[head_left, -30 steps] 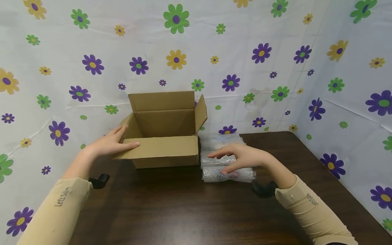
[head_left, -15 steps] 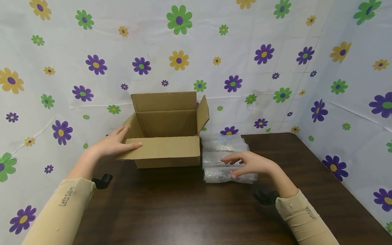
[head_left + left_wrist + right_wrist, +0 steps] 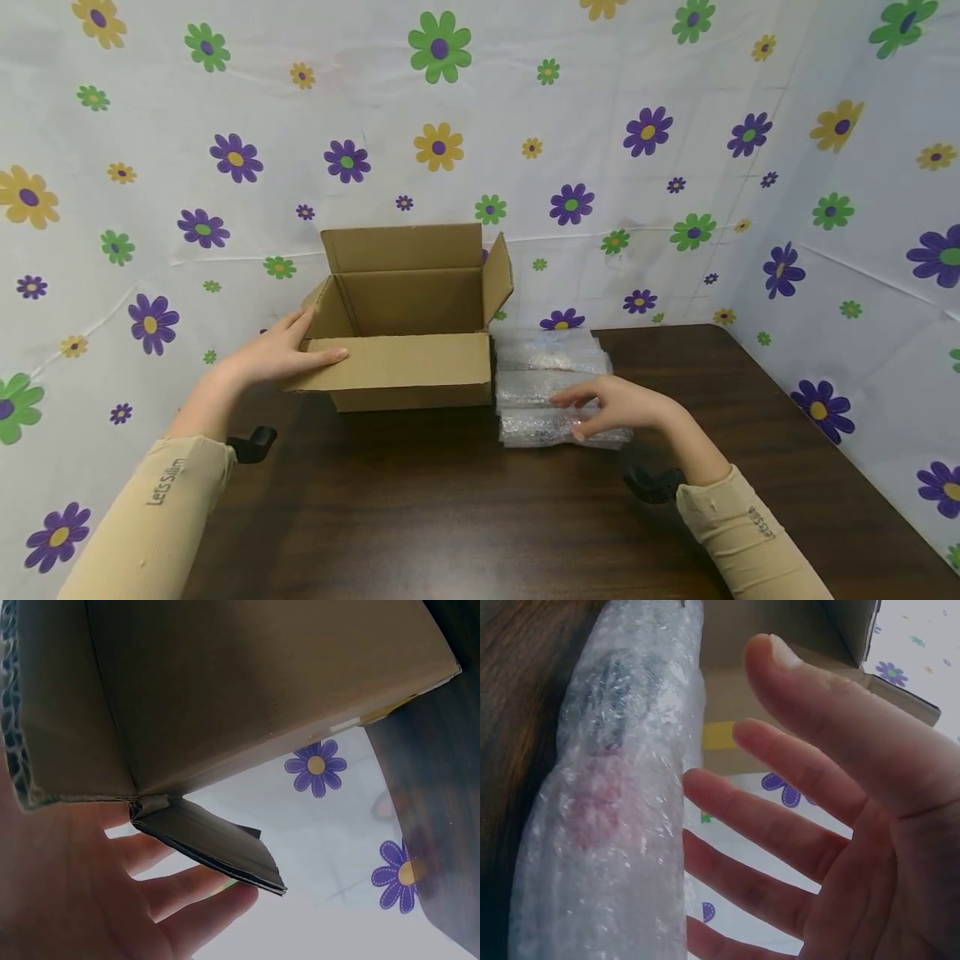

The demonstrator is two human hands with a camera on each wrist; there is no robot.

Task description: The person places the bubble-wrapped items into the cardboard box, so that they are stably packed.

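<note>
An uncovered cardboard box (image 3: 412, 396) stands at the back of the table with its flaps spread out. My left hand (image 3: 273, 354) rests on its front left corner. The left thumb lies on the front flap (image 3: 420, 358), and the fairly straight fingers (image 3: 202, 922) touch the left side flap (image 3: 217, 844). To the right of the box lie several bubble-wrapped packages (image 3: 543, 387) in a row. Over the nearest bubble-wrapped package (image 3: 607, 802), which shows pink and dark patches, hovers my right hand (image 3: 622, 404). Its fingers are spread and loosely bent, with nothing held.
The dark wooden table (image 3: 450, 508) extends in front of the box and to the right. A white flowered cloth (image 3: 285, 125) hangs close behind the box, and another flowered side (image 3: 885, 275) borders the table's right edge.
My right hand has shifted a little to the right and down over the packages. The left hand has stayed on the box corner. The whole head view has shifted slightly.
</note>
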